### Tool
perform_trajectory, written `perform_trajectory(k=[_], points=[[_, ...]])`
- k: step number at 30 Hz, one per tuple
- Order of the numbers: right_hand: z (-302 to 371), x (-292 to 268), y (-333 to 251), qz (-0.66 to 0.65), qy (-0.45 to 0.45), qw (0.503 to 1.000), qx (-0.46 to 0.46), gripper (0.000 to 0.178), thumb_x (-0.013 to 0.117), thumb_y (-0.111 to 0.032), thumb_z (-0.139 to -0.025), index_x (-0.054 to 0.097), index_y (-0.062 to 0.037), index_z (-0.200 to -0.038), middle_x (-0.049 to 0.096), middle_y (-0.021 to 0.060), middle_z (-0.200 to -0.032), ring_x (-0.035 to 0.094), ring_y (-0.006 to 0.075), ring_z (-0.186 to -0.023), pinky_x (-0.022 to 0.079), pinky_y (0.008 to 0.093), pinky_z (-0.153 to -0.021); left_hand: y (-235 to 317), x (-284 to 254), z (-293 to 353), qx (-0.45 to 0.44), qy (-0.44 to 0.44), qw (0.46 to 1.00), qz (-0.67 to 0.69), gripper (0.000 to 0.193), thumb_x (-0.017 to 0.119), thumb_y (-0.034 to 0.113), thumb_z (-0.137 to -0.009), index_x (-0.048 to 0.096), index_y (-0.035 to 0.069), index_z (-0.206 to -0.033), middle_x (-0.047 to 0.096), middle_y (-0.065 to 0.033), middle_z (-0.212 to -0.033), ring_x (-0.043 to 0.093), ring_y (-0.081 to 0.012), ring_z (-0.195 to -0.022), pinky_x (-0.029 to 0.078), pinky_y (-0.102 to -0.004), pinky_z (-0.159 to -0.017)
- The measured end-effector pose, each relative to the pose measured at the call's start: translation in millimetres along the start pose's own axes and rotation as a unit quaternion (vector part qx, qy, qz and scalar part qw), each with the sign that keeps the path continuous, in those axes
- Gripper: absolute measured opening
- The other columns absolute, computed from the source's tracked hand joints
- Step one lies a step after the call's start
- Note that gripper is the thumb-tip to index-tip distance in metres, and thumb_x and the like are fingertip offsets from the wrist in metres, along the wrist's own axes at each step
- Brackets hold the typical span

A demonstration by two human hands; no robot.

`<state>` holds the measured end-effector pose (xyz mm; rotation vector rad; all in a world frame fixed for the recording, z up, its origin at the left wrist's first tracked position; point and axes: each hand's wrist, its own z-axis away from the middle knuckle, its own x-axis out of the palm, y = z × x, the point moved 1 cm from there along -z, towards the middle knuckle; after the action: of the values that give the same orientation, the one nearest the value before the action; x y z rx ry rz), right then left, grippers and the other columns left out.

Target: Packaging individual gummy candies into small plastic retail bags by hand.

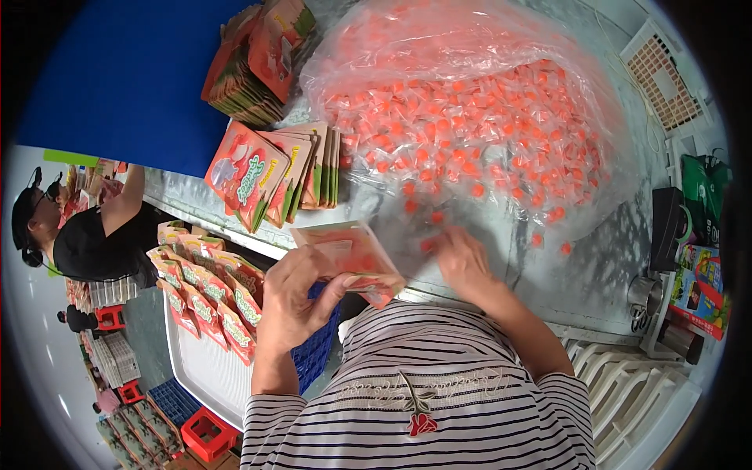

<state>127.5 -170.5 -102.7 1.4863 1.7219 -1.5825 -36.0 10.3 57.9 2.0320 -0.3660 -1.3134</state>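
My left hand (301, 286) pinches an orange and tan pouch (345, 243) by its edge, its mouth spread wide and facing up. Through the opening, reddish shapes show faintly inside. To its right, my right hand (466, 262) hovers low over the table, its fingers smeared by motion; whether they grip anything is unclear. Right beside those fingertips lies a small wrapped red candy (428, 245). Beyond both hands, a large clear plastic bag (470, 47) spreads over the table with many loose wrapped red candies (470, 117) on it.
Flat pouches (247, 176) lie fanned out left of the candies, with a taller pouch stack (251, 74) behind. Filled pouches (207, 282) stand in a white tray (207, 368) at lower left. A blue panel (117, 78) covers the far left. Another person (94, 235) works beyond it.
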Motion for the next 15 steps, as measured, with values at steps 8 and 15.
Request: perform_trajectory(k=[8, 15], points=[[5.7, -2.3, 4.4, 0.064, -0.015, 0.998, 0.014, 0.013, 0.061, -0.007, -0.078, 0.064, -0.0037, -0.090, 0.055, 0.0122, -0.095, 0.058, 0.0316, -0.089, 0.051, 0.0423, -0.072, 0.2, 10.7, 0.0, 0.036, -0.024, 0.999, -0.004, 0.019, 0.078, 0.008, -0.074, 0.060, 0.002, -0.079, 0.060, -0.0100, -0.074, 0.060, -0.0261, -0.067, 0.048, -0.0337, -0.060], [-9.2, -44.2, 5.4, -0.253, 0.093, 0.939, 0.213, 0.007, 0.065, -0.004, -0.087, 0.059, -0.0003, -0.085, 0.060, 0.0064, -0.081, 0.059, 0.0120, -0.070, 0.049, 0.0273, -0.062, 11.5, 19.1, -2.9, 0.108, -0.053, 0.992, -0.030, 0.018, 0.076, 0.003, -0.072, 0.062, 0.001, -0.084, 0.061, -0.0116, -0.079, 0.061, -0.0294, -0.072, 0.049, -0.0355, -0.063]])
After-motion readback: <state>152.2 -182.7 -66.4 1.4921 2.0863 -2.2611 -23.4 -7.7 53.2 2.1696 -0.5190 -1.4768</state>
